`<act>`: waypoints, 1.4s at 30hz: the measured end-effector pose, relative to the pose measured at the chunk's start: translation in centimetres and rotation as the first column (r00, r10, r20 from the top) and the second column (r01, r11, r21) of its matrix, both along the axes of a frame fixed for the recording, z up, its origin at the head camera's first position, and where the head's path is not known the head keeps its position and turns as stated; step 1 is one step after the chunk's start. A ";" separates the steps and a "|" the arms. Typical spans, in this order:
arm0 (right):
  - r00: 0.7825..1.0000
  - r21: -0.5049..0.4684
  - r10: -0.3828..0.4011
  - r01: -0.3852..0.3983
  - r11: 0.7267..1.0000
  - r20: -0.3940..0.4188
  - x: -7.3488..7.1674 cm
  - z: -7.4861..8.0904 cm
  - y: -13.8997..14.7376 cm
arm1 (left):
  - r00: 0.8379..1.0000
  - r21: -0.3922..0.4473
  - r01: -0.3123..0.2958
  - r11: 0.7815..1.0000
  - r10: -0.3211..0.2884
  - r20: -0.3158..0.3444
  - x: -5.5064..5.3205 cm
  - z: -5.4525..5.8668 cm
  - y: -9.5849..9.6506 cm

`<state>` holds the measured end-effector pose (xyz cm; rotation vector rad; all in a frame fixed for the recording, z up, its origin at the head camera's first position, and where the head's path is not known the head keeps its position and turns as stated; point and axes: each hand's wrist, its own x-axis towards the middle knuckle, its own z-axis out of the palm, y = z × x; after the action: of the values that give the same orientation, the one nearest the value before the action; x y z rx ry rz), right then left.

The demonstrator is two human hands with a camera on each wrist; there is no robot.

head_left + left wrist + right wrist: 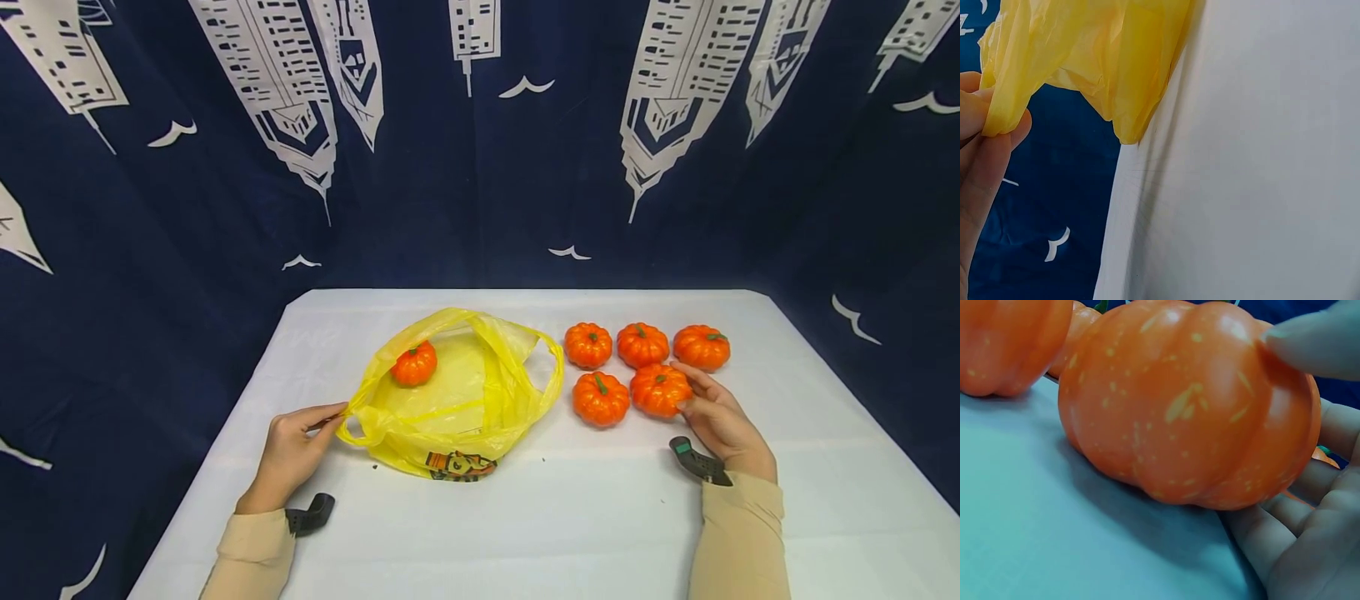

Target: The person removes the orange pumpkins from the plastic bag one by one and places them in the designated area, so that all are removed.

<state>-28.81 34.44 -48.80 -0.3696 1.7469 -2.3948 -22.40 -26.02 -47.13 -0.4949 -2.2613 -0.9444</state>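
Observation:
My left hand (pixel 292 450) pinches the left handle of a yellow plastic bag (pixel 450 417) between thumb and fingers; the left wrist view shows the thin yellow film (pixel 1013 94) caught at the fingertips. The bag lies with its mouth spread, and one small orange pumpkin (pixel 415 365) shows inside. On the right, my right hand (pixel 723 421) grips the front-row pumpkin (pixel 660 391) at its right side. In the right wrist view the thumb presses the top of this pumpkin (pixel 1191 412) while the fingers curl behind and beneath it.
Beside the held pumpkin sits another front-row pumpkin (pixel 601 399). Behind them stands a row of three: a left one (pixel 588 345), a middle one (pixel 642 344) and a right one (pixel 702 347). A white-covered table (pixel 510 533) bears everything, with a dark blue printed curtain (pixel 480 208) behind.

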 end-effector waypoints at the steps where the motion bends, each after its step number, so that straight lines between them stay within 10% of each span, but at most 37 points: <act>1: 1.000 -0.003 -0.006 0.006 1.000 0.005 0.0 0.0 0.0 | 1.000 0.000 0.001 1.000 -0.001 0.003 0.0 0.0 0.0; 42: 0.992 -0.018 -0.082 0.084 0.996 0.093 0.1 1.0 -0.2 | 1.000 0.006 -0.023 1.000 0.023 0.002 0.1 0.1 0.3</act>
<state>-28.75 34.20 -47.85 -0.1891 1.7303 -2.4464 -22.30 -25.77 -47.00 -0.4647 -2.2603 -0.9397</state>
